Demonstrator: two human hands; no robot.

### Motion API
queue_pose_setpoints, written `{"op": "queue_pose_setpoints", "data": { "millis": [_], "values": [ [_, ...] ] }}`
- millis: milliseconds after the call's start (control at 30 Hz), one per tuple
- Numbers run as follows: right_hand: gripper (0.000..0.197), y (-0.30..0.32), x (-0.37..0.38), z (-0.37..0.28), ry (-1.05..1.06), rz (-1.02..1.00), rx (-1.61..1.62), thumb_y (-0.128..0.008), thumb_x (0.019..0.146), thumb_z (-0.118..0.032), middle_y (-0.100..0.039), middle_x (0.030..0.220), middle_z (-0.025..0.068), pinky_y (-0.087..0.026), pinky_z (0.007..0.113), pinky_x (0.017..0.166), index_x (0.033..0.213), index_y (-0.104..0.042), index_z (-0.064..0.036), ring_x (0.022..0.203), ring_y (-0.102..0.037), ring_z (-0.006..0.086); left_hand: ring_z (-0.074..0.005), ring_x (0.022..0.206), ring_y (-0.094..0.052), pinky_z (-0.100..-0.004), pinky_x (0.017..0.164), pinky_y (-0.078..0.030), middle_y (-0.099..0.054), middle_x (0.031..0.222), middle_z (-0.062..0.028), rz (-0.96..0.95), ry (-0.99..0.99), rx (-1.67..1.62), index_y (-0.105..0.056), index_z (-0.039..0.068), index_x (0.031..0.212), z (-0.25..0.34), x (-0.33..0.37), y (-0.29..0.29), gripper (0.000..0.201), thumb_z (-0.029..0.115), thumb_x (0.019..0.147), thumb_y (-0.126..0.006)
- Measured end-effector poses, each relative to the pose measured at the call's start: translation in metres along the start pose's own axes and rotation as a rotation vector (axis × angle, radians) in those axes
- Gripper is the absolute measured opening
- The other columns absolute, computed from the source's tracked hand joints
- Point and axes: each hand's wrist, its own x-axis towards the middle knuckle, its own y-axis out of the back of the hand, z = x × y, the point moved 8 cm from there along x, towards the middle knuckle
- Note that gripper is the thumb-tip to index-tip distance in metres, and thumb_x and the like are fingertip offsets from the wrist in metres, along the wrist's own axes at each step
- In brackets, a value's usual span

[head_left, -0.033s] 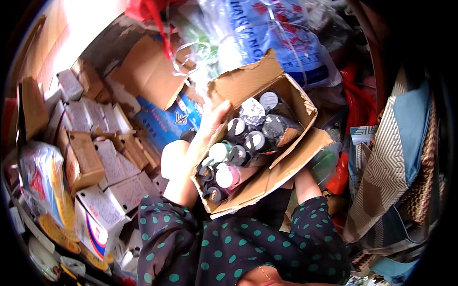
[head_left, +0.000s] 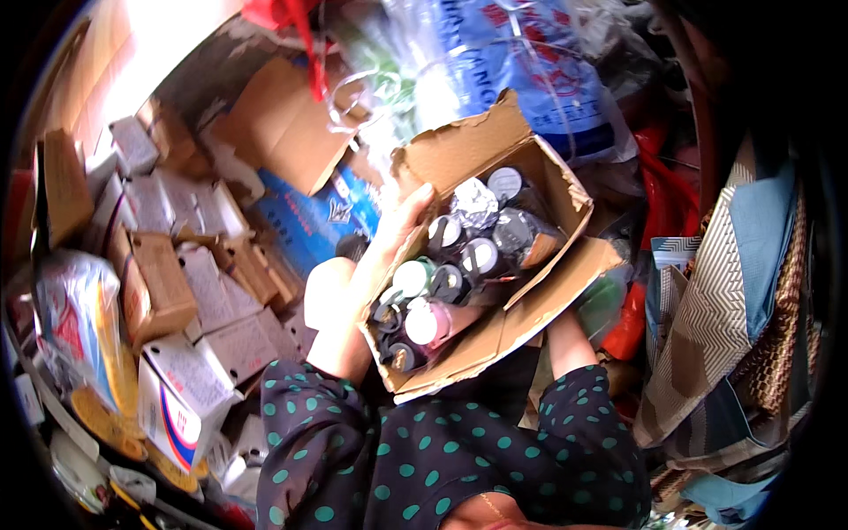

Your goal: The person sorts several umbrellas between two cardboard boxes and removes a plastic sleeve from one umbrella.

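Observation:
An open cardboard box (head_left: 468,141) sits tilted in front of my body, with its flaps folded out. Several bottles and jars stand packed in it, among them a pink-capped bottle (head_left: 427,323), a foil-topped one (head_left: 474,205) and a grey-capped one (head_left: 504,184). My left hand (head_left: 408,215) grips the box's left side, thumb up by the rim and the other fingers mostly out of sight. My right forearm (head_left: 570,343) reaches up beneath the box's right flap. The right hand itself is hidden by the box, so its fingers do not show.
On the left lie stacked small white and brown cartons (head_left: 181,389) and a plastic-wrapped bundle (head_left: 79,309). Ahead are a flattened cardboard piece (head_left: 287,124) and a blue plastic bag (head_left: 548,79). A patterned fabric bag (head_left: 707,327) stands at the right.

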Motion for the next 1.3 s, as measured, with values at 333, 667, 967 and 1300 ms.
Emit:
{"op": "queue_pose_setpoints", "data": {
  "millis": [333, 667, 967, 1300],
  "values": [
    [0.053, -0.061, -0.082, 0.038, -0.204, -0.035, -0.031, -0.037, 0.092, -0.052, -0.06, 0.109, 0.0061, -0.046, 0.042, 0.086, 0.123, -0.051, -0.0123, 0.099, -0.058, 0.0251, -0.0177, 0.114, -0.049, -0.0333, 0.099, -0.036, -0.052, 0.126, -0.0078, 0.125, -0.053, -0.199, -0.043, 0.001, 0.13, 0.045, -0.166, 0.017, 0.057, 0.03, 0.086, -0.063],
    [0.053, -0.141, -0.234, 0.08, -0.217, -0.141, 0.0, -0.036, 0.092, -0.052, -0.059, 0.112, 0.0066, -0.046, 0.043, 0.087, 0.125, -0.05, -0.0124, 0.1, -0.058, 0.0258, -0.0176, 0.117, -0.047, -0.032, 0.101, -0.035, -0.049, 0.13, -0.0077, 0.151, -0.063, -0.211, -0.04, 0.004, 0.133, 0.136, -0.355, -0.007, 0.055, 0.026, 0.087, -0.061],
    [0.054, -0.164, -0.378, 0.039, 0.207, -0.182, 0.153, -0.035, 0.092, -0.052, -0.057, 0.115, 0.007, -0.045, 0.044, 0.088, 0.126, -0.049, -0.0125, 0.102, -0.057, 0.0264, -0.0156, 0.11, -0.053, -0.0304, 0.096, -0.039, -0.055, 0.122, -0.0069, -0.186, 0.021, 0.041, -0.048, 0.004, 0.126, 0.229, -0.384, -0.108, 0.041, 0.023, 0.09, -0.057],
    [0.054, -0.06, -0.555, 0.073, 0.709, -0.19, 0.524, -0.033, 0.092, -0.052, -0.056, 0.118, 0.0075, -0.045, 0.045, 0.09, 0.127, -0.048, -0.0126, 0.104, -0.057, 0.0271, -0.0054, 0.093, -0.051, -0.0235, 0.086, -0.039, -0.06, 0.099, 0.0035, -0.668, 0.194, 0.574, -0.059, 0.01, 0.105, 0.116, -0.441, -0.295, 0.027, 0.031, 0.089, -0.06]
  ]
}}
